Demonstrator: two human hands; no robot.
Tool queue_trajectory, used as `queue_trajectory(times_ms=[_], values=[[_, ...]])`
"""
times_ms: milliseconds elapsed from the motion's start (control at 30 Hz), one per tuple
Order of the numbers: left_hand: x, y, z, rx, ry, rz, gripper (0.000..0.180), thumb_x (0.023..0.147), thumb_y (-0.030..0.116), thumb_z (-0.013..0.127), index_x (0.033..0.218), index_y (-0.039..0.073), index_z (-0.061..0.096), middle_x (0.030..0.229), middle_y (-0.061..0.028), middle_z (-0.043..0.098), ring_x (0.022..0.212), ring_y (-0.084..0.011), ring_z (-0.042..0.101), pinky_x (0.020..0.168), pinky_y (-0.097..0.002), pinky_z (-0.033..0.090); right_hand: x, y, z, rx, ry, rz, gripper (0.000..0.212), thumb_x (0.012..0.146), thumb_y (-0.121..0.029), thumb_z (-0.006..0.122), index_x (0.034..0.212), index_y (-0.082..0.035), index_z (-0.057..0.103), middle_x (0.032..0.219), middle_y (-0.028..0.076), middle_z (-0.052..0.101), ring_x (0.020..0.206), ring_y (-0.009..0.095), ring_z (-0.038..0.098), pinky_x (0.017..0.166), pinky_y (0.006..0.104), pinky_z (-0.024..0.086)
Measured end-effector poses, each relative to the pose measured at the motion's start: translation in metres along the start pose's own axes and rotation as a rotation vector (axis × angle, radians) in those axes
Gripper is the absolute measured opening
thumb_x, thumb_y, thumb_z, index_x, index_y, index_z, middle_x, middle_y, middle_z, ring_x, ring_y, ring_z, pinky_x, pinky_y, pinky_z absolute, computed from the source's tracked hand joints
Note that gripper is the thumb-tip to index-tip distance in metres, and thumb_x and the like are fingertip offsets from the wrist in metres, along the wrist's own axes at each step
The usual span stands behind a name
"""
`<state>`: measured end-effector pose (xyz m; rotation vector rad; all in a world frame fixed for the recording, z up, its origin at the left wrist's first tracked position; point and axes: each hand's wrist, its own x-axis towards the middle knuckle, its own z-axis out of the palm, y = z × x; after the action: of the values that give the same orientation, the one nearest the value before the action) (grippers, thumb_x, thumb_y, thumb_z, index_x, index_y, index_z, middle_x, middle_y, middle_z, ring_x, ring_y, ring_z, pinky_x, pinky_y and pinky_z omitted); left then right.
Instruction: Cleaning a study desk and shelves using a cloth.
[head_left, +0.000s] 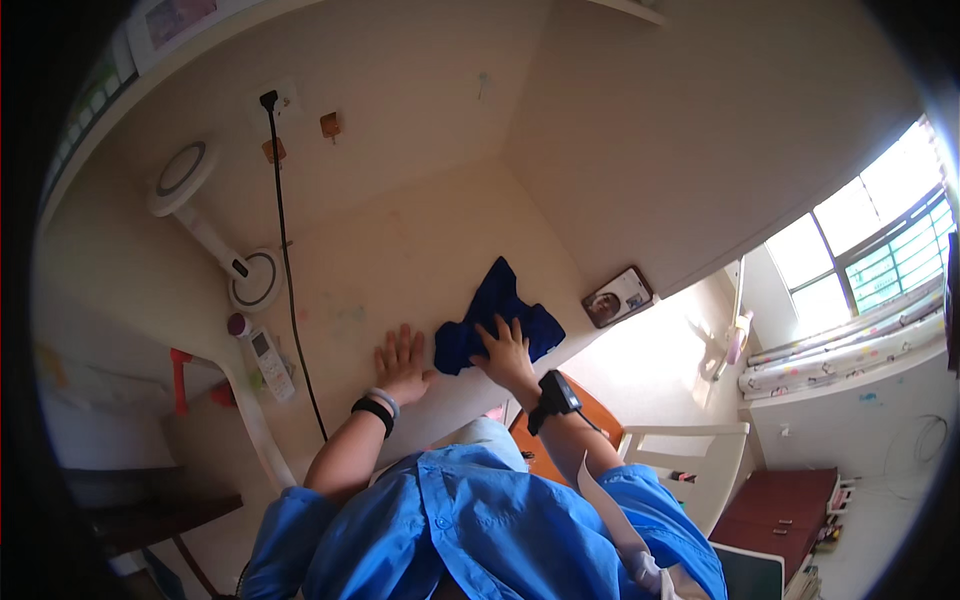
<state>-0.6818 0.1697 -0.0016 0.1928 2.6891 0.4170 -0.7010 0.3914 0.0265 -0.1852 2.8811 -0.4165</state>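
Note:
On the pale desktop [385, 250], a crumpled dark blue cloth [500, 292] lies near the front edge, right of the middle. My right hand [507, 355] rests on top of it, palm down, with its fingers spread over the fabric. Left of the cloth, my left hand [402, 364] lies flat on the bare desktop, fingers apart and holding nothing. A dark band and a lighter bracelet circle my left wrist. A black strapped device [555, 400] sits on my right wrist.
A white desk lamp [256, 280] and a white remote control [270, 362] are at the left. A black power cord [284, 230] hangs from a wall socket across the desk. At the right edge lies a phone [618, 297]. A white chair [690, 460] stands at the lower right.

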Motion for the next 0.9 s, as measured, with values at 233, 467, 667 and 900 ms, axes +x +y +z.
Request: queue_trajectory(times_ms=[233,467,667,900], values=[[0.015,0.008,-0.003,0.053,-0.103,-0.002,0.086,0.091,0.046,0.052,0.154,0.015,0.000,0.159,-0.0122,-0.015,0.145,-0.0375,-0.014,0.114,-0.0583,-0.004,-0.116,0.004,0.040,0.202,0.221,-0.104,0.052,0.075,-0.019,0.075,0.122,-0.004,0.057,0.128,0.022,0.048,0.130,0.047,0.033,0.108,0.0483,0.034],[0.008,0.002,-0.010,0.063,-0.097,0.007,0.087,0.092,0.046,0.052,0.154,0.015,-0.001,0.159,-0.0117,-0.015,0.146,-0.0367,-0.014,0.114,-0.0586,-0.003,-0.247,0.045,0.086,0.367,0.004,0.375,0.052,0.074,-0.030,0.075,0.114,-0.003,0.056,0.112,0.023,0.055,0.104,0.043,0.054,0.090,0.0463,0.047],[0.014,-0.006,0.005,0.130,-0.055,0.018,0.087,0.090,0.047,0.055,0.154,0.018,0.002,0.160,-0.0107,-0.013,0.146,-0.0369,-0.010,0.114,-0.0601,0.002,-0.344,0.071,0.097,0.309,-0.211,0.725,0.054,0.076,-0.052,0.069,0.100,-0.004,0.065,0.096,0.020,0.068,0.093,0.035,0.065,0.082,0.0427,0.051],[0.024,-0.020,0.022,0.191,0.025,0.022,0.084,0.092,0.050,0.051,0.154,0.021,0.003,0.161,-0.0074,-0.007,0.147,-0.0345,-0.004,0.114,-0.0595,0.006,-0.446,0.101,0.135,0.616,-0.145,0.975,0.060,0.079,-0.053,0.068,0.111,-0.003,0.067,0.101,0.021,0.069,0.094,0.034,0.067,0.081,0.0403,0.052]])
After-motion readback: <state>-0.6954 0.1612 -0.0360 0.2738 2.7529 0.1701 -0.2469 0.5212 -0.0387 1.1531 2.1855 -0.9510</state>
